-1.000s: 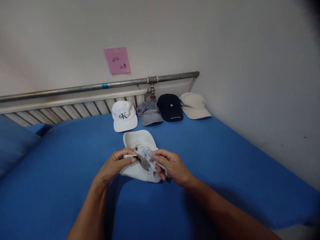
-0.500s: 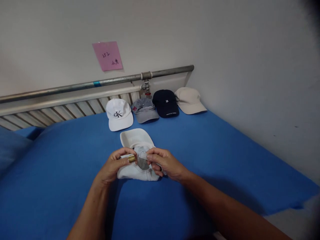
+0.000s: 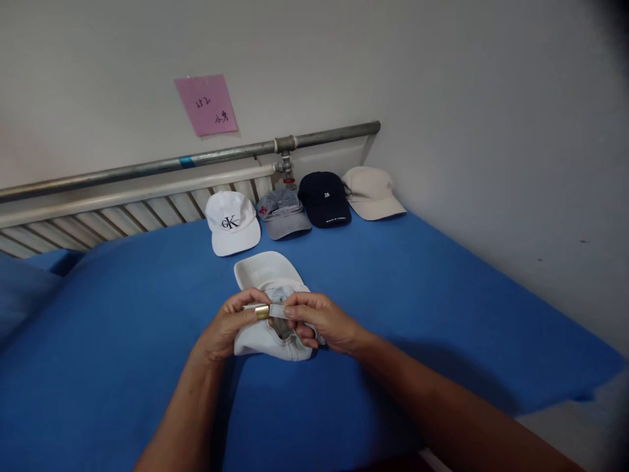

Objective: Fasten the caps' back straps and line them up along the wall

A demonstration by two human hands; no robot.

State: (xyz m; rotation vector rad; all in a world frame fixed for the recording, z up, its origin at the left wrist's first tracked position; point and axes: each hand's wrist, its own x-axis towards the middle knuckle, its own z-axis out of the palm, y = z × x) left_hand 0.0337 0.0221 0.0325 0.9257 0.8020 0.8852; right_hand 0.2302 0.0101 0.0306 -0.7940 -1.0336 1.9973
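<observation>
A white cap (image 3: 265, 269) lies upside down on the blue bed (image 3: 417, 288), brim pointing away from me. My left hand (image 3: 230, 328) pinches the back strap at its brass buckle (image 3: 262, 311). My right hand (image 3: 322, 322) pinches the strap's free end (image 3: 276, 311) just right of the buckle. Both hands rest over the cap's rear opening and hide part of it.
Several caps line the far edge of the bed: a white one with a black logo (image 3: 230, 223), a grey one (image 3: 284, 214), a navy one (image 3: 324, 199) and a beige one (image 3: 372, 192). Behind them run a metal pipe (image 3: 147, 167) and a radiator. A pink note (image 3: 205, 105) sticks on the wall.
My hands have drawn closer together on the strap; its free end now lies flat against the buckle, which has come into sight. The view shifted a little.
</observation>
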